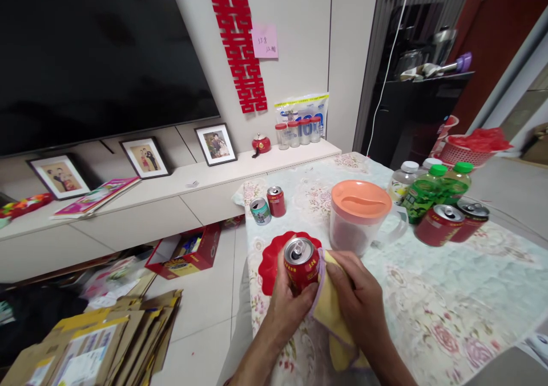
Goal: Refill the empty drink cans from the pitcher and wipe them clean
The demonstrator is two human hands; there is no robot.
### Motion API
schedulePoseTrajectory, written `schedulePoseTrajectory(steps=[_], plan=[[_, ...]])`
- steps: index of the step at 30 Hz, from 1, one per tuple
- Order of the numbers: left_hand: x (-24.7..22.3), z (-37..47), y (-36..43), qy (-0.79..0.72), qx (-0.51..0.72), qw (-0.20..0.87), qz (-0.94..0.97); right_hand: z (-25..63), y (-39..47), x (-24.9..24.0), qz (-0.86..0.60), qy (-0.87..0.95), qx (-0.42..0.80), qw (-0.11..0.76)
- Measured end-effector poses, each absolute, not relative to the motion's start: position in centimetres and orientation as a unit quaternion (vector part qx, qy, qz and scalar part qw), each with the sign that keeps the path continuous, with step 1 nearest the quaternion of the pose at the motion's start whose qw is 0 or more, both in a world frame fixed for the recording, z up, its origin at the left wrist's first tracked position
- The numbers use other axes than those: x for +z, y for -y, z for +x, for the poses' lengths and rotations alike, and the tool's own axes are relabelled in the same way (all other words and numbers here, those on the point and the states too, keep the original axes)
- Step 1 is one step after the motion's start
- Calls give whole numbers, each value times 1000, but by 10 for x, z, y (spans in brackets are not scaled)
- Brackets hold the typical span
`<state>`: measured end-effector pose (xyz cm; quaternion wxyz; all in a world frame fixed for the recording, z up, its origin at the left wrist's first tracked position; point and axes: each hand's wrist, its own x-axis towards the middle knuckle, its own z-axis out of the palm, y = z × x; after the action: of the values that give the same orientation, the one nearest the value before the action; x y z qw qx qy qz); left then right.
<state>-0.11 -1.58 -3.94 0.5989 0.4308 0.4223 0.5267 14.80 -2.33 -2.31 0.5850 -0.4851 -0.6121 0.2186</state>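
Observation:
My left hand [287, 301] is wrapped round a red drink can [301, 260], upright with its top opened. Gripped in my right hand [357, 292] is a yellow cloth [331, 312] with a purple edge, pressed against the can's right side and hanging down below. Under and behind the can lies a red scalloped dish [270, 266] on the flowered tablecloth [411, 300]. A little further off, a green-and-white can [260, 211] and another red can [276, 201] stand side by side near the table's left edge.
A clear pitcher [351, 234] with an orange lid stands beyond my right hand. Two red cans [439, 226] and several bottles [422, 194] are at the right. Left of the table, flattened cardboard [115, 340] and a red box [188, 252] lie on the floor.

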Motion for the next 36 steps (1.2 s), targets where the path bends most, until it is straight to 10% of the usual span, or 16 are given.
schedulePoseTrajectory(steps=[7,19,36], plan=[[-42,-5,12,-437,514,492,551,150,28,-14,-479,613,148,611],[-36,-7,18,-388,490,404,668,162,4,-32,-461,546,443,541],[-45,-11,10,-442,571,458,517,149,18,-28,-500,608,293,542]])
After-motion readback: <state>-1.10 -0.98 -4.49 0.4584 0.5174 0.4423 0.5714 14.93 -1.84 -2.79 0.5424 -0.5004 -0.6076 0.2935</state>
